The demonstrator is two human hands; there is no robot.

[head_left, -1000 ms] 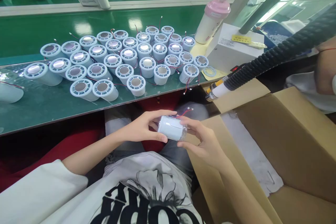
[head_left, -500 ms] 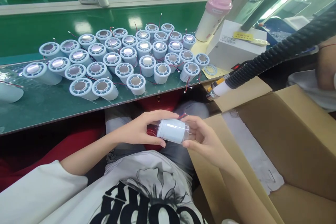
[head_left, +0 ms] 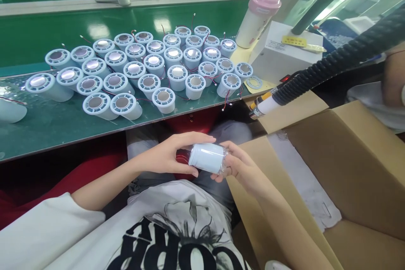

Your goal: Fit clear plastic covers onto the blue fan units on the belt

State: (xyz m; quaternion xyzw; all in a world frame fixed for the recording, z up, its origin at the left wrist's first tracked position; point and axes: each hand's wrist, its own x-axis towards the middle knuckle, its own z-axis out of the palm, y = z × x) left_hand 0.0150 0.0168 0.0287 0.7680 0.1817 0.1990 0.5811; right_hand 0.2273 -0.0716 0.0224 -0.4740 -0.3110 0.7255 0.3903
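Observation:
A pale blue cylinder in clear plastic wrap (head_left: pixel 207 158) lies on its side between my two hands, above my lap. My left hand (head_left: pixel 167 152) curves round its left end, thumb below and fingers above. At the wrapped right end, the fingers of my right hand (head_left: pixel 239 163) press against the loose clear film. On the bench ahead stand many similar light blue cylinders (head_left: pixel 163 100), with round silvery discs in their slotted tops and thin red and dark wires with small white connectors.
Right of my lap stands an open cardboard box (head_left: pixel 357 160) with a white sheet inside. A black corrugated hose (head_left: pixel 316 74) crosses above it. A pink-lidded bottle (head_left: pixel 257 17) stands beside a white device (head_left: pixel 272 50). At far right shows another person's arm (head_left: pixel 394 78).
My right hand's fingers have shifted from cupping the cylinder's right end to pressing on the film there. My left hand stays almost still. On the far belt, the pale blue pieces have moved left.

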